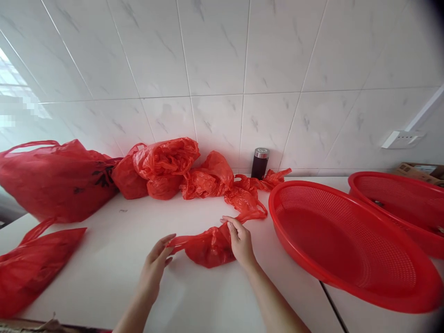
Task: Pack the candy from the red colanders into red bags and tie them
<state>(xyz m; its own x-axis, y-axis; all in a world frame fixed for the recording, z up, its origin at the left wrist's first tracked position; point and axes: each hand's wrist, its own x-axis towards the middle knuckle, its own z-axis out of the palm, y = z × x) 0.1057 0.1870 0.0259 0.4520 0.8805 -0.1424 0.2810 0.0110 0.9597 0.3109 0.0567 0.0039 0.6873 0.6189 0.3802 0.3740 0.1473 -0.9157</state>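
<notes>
One small red plastic bag (210, 252), bulging, lies on the white table (197, 303) between two hands. Left hand (156, 259): holds a handle drawn out sideways. Right hand (242, 241): seems to pinch the opposite top end, though its fingertips are partly hidden. Right: red plastic basket (329, 245). Behind: crumpled red bags (208, 178), dark flask (260, 165).

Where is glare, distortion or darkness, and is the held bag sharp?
Head view: glare whitens the tiled wall at far left; the top-right corner is dark; the nearer basket looks stretched, probably by the lens; the held bag looks fairly sharp.
</notes>
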